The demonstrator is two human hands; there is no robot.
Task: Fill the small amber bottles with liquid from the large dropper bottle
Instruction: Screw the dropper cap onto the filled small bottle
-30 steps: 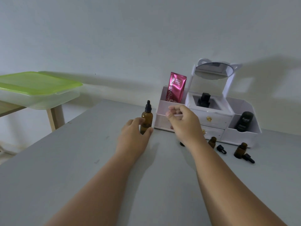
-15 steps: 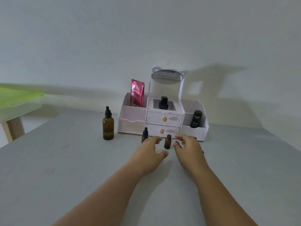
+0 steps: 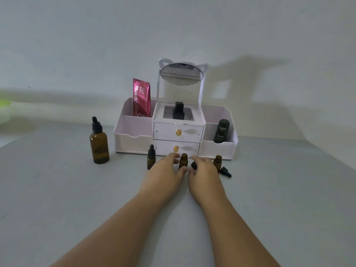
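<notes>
The large amber dropper bottle stands capped at the left of the grey table. A small capped amber bottle stands just left of my left hand. My left hand's thumb and forefinger close round an open small amber bottle in front of the organizer. My right hand pinches a black dropper cap right beside that bottle. Another open small bottle stands behind my right hand, and a second black dropper cap lies next to it.
A white cosmetic organizer with drawers and a mirror stands against the wall, holding a pink sachet, a black bottle and a dark tube. A green lid edge shows far left.
Both hands have reached further forward: the left now closes on the open small bottle and the right on the black cap. The large bottle, released a second ago, stands alone at left.
</notes>
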